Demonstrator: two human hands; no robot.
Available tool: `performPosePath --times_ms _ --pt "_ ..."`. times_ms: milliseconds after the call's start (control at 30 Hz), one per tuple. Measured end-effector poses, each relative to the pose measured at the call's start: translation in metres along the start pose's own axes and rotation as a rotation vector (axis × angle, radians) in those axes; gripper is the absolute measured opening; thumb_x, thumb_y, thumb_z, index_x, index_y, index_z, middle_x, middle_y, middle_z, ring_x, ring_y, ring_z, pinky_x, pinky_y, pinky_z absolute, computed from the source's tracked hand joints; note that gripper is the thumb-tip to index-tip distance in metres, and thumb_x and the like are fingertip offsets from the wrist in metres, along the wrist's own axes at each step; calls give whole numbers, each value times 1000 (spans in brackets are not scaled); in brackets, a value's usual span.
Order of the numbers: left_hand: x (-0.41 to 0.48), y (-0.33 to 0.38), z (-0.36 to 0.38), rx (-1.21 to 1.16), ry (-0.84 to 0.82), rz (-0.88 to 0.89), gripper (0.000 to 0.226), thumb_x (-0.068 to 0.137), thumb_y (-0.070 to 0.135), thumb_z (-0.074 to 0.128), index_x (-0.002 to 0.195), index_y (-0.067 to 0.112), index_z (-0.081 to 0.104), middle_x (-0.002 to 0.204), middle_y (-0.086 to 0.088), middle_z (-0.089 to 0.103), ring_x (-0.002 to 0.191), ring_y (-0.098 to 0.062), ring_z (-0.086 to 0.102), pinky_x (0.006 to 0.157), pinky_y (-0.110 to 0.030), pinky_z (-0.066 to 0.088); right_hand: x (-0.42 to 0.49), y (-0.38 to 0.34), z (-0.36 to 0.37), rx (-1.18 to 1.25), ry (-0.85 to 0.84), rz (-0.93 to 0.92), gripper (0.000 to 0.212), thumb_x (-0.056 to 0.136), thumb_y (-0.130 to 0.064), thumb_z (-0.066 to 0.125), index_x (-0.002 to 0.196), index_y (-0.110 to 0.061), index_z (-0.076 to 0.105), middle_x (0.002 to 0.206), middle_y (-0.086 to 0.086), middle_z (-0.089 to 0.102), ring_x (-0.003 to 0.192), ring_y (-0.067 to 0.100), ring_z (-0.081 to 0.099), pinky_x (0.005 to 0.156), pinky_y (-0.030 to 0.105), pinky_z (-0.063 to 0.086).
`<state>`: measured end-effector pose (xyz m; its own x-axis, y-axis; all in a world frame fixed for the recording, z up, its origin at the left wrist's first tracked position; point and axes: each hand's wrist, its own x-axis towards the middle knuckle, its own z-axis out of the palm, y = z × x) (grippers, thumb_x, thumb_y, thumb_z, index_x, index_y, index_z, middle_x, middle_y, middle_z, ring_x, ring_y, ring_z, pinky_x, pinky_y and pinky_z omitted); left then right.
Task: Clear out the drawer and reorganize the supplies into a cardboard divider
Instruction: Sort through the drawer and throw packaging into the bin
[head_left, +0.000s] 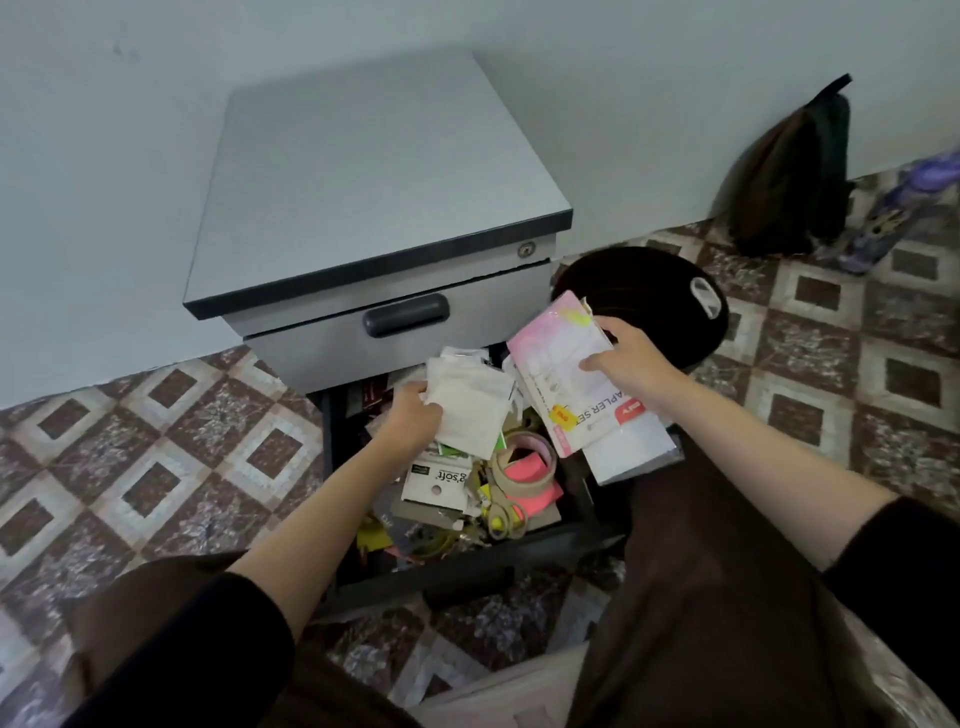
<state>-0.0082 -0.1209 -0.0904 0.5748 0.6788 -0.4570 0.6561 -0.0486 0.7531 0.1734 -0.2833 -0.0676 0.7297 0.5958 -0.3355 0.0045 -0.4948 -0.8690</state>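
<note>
The lower drawer (467, 566) of a grey cabinet (363, 171) is pulled out and crammed with supplies. My left hand (415, 418) grips a bundle of white packets (475, 410) over the drawer's back. My right hand (631, 364) holds a pink and white stapler set pack (563, 374) and a white packet under it, above the drawer's right side. Inside the drawer lie tape rolls (524, 465), pink sticky notes (537, 496), a white carded pack (441, 483), scissors and yellow bits.
A black cap (660, 291) lies on the tiled floor right of the cabinet. A dark backpack (795, 176) leans on the wall at the far right, beside a purple patterned item (893, 223). My knees in brown trousers flank the drawer. A pale flat object (498, 691) lies at the bottom.
</note>
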Motion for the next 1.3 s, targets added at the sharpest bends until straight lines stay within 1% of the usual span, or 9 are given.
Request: performPosePath --times_ms 300,433,533,667,800,900,1033,1167,1300 --pt "11 70 50 148 -64 207 40 94 9 37 135 13 34 117 -13 56 95 -29 61 78 -38 52 13 -8 -97 63 240 103 39 88 -8 55 125 -11 47 113 13 59 97 30 60 78 40 50" --pt "28 94 82 113 -91 195 42 96 10 38 137 16 30 111 -13 58 78 -21 59 56 -27 46 28 2 -132 218 282 130 33 88 -6 55 120 -9 50 109 11 60 91 27 60 72 34 48" --pt "45 108 104 89 -111 174 43 96 10 39 138 15 31 110 -14 59 69 -16 58 51 -25 44 42 10 -148 315 319 136 37 87 -7 56 123 -8 51 115 10 61 96 27 60 71 32 48" --pt "81 120 130 131 -122 169 38 94 11 42 132 9 39 107 -8 58 70 -10 55 50 -21 39 63 21 -158 420 377 189 40 87 -7 57 126 -9 48 115 11 60 95 29 60 55 27 46" --pt "113 128 152 167 -105 132 32 93 15 41 124 6 43 109 -14 58 73 -15 54 56 -25 40 84 35 -165 454 390 224 25 89 -6 55 113 -9 50 106 9 59 82 23 58 52 26 43" --pt "137 131 166 138 -114 77 34 96 17 39 129 8 38 107 -11 54 80 -21 53 62 -29 39 98 49 -169 464 389 242 33 88 -6 55 121 -7 51 108 9 61 78 19 59 52 25 43" --pt "159 137 183 33 -154 -26 27 95 10 38 121 5 41 97 -9 52 74 -20 52 56 -29 41 110 65 -179 469 407 316 36 89 -10 55 124 -8 47 111 10 58 81 21 58 53 28 44" --pt "171 144 195 -169 -249 -152 20 95 -1 33 98 4 52 87 -11 54 71 -21 53 62 -32 45 116 78 -186 465 430 343 37 89 -11 57 124 -7 48 113 11 59 94 28 60 63 34 50" --pt "172 148 201 -255 -317 -302 39 101 13 36 139 4 32 115 -15 57 90 -28 61 74 -36 51 118 86 -186 437 440 354 34 89 -10 58 121 -6 49 109 12 58 90 28 59 59 32 49"
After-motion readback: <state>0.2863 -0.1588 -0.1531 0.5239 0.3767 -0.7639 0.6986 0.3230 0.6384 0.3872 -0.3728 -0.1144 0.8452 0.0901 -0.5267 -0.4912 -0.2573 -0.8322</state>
